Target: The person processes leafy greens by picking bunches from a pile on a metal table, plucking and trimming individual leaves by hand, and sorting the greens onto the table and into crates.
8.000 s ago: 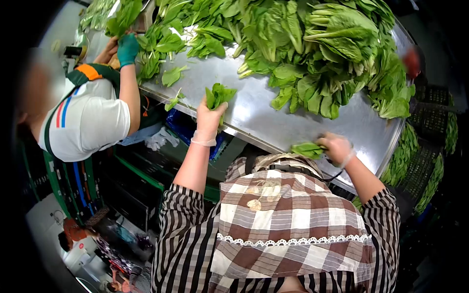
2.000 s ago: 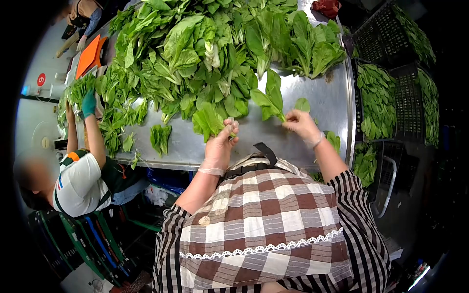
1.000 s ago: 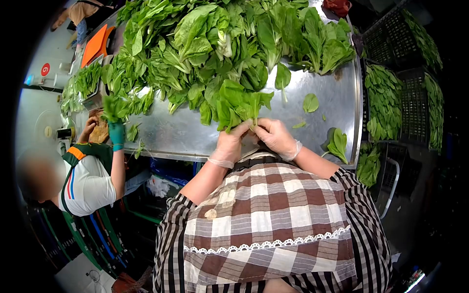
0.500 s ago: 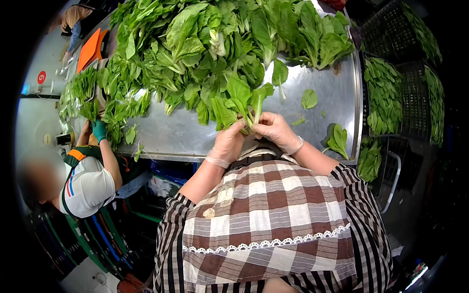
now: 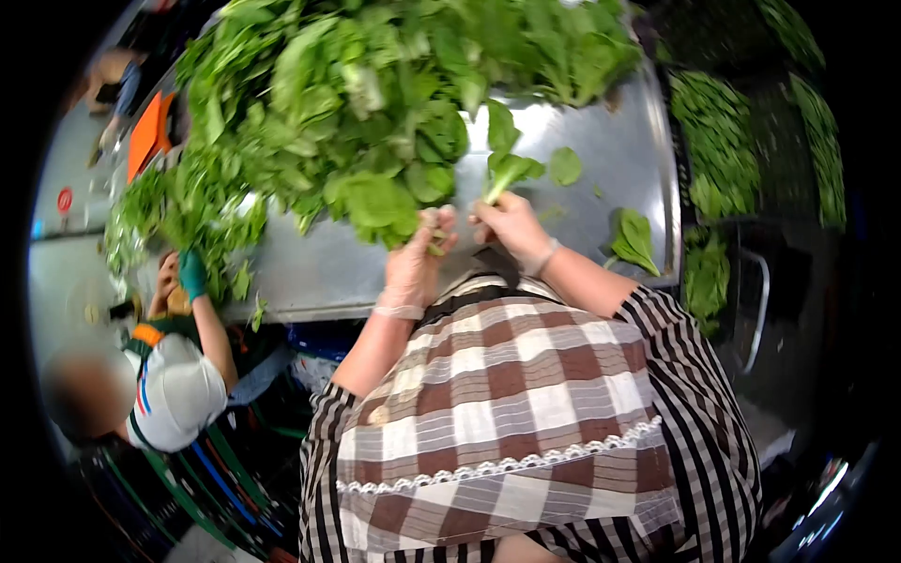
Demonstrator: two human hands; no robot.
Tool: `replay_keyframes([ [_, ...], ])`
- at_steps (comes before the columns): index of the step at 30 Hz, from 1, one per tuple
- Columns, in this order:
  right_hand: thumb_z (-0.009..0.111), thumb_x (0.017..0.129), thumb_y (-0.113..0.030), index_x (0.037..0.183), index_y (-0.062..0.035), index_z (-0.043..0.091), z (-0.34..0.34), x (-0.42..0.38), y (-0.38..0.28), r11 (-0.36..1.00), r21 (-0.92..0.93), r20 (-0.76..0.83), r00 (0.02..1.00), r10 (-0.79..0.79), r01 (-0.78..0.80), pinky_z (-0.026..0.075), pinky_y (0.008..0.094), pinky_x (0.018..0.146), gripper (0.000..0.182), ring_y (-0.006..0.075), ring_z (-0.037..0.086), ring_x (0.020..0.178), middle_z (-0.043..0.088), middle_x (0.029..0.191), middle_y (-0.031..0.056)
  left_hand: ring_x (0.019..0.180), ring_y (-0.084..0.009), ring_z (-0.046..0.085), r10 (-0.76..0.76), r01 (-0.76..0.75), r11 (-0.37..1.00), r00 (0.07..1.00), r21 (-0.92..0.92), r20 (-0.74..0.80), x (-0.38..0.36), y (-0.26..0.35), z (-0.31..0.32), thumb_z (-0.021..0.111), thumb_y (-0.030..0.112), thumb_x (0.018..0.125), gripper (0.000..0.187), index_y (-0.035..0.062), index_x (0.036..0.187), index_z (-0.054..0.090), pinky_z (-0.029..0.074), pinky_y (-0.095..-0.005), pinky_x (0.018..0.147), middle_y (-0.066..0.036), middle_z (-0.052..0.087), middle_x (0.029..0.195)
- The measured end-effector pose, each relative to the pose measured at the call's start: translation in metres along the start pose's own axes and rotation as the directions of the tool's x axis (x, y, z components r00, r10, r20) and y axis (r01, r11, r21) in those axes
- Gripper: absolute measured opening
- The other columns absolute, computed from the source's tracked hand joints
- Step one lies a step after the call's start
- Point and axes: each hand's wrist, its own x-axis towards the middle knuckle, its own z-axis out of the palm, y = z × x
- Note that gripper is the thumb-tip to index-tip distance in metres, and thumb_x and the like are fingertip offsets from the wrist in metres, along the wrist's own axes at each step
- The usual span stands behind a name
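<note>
My left hand, in a clear glove, holds leafy greens by the stems, in front of the big green pile. A short way to its right, my right hand, gloved too, pinches a smaller leafy sprig by its pale stem. The two hands are apart, above the near edge of the metal table. One loose leaf lies beyond my right hand, and a small leafy plant lies near the table's right edge.
Crates of greens stand right of the table, beside a curved metal bar. At the left, a co-worker with a green glove handles greens. An orange panel stands at the far left. Another person is partly visible behind.
My hands, which were together on one bunch, have moved apart with greens in each. The whole view has shifted slightly, and the image is more blurred.
</note>
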Motion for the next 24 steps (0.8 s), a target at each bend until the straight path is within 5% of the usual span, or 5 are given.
replay_keyframes([
  [2, 0.065, 0.094, -0.020, 0.106, -0.0006, 0.064, -0.020, -0.007, -0.004, 0.986, -0.148, -0.023, 0.997, 0.078, -0.081, 0.051, 0.0271, 0.059, 0.023, 0.0120, 0.063, 0.066, 0.067, 0.087, 0.0067, 0.105, -0.0207, 0.065, -0.044, 0.045, 0.998, 0.999, 0.033, -0.005, 0.007, -0.004, -0.005, 0.070, 0.022, 0.093, 0.026, 0.0111, 0.114, 0.058, 0.053, -0.0412, 0.089, -0.007, 0.068, 0.106],
  [8, 0.070, 0.087, -0.018, 0.111, -0.0035, 0.067, -0.136, -0.092, 0.007, 0.784, -0.584, -0.334, 0.818, -0.469, 0.211, 0.056, 0.0340, 0.079, 0.028, 0.0229, 0.069, 0.086, 0.072, 0.099, 0.0125, 0.086, -0.0142, 0.059, -0.184, 0.176, 0.983, 0.965, 0.054, 0.186, 0.004, 0.003, -0.003, 0.062, 0.018, 0.096, 0.027, 0.0088, 0.121, 0.055, 0.049, -0.0328, 0.080, -0.001, 0.062, 0.093],
  [17, 0.077, 0.076, -0.025, 0.101, -0.0072, 0.070, -0.247, -0.153, 0.024, 0.232, -0.808, -0.583, 0.792, -0.180, -0.541, 0.054, 0.0392, 0.078, 0.031, 0.0304, 0.068, 0.087, 0.070, 0.094, 0.0115, 0.062, -0.0092, 0.041, -0.316, 0.302, 0.948, 0.929, 0.100, 0.191, 0.008, -0.001, 0.016, 0.064, 0.015, 0.092, 0.032, 0.0054, 0.121, 0.054, 0.033, -0.0252, 0.058, 0.002, 0.050, 0.078],
  [20, 0.078, 0.077, -0.022, 0.095, -0.0044, 0.070, -0.240, -0.143, 0.021, 0.607, -0.726, -0.534, 0.822, -0.199, -0.325, 0.054, 0.0370, 0.071, 0.026, 0.0259, 0.068, 0.076, 0.070, 0.083, 0.0108, 0.059, -0.0082, 0.038, -0.288, 0.268, 0.956, 0.936, 0.120, 0.203, 0.004, 0.002, 0.016, 0.065, 0.015, 0.091, 0.037, 0.0041, 0.123, 0.053, 0.031, -0.0249, 0.056, 0.004, 0.044, 0.071],
  [24, 0.074, 0.087, -0.018, 0.097, 0.0001, 0.068, -0.191, -0.109, -0.006, 0.995, -0.097, -0.316, 0.946, -0.066, 0.037, 0.049, 0.0263, 0.060, 0.021, 0.0110, 0.060, 0.066, 0.070, 0.084, 0.0066, 0.058, -0.0071, 0.036, -0.281, 0.269, 0.959, 0.942, 0.086, 0.182, -0.001, 0.007, 0.015, 0.066, 0.022, 0.094, 0.037, 0.0066, 0.125, 0.053, 0.032, -0.0241, 0.058, 0.006, 0.041, 0.068],
])
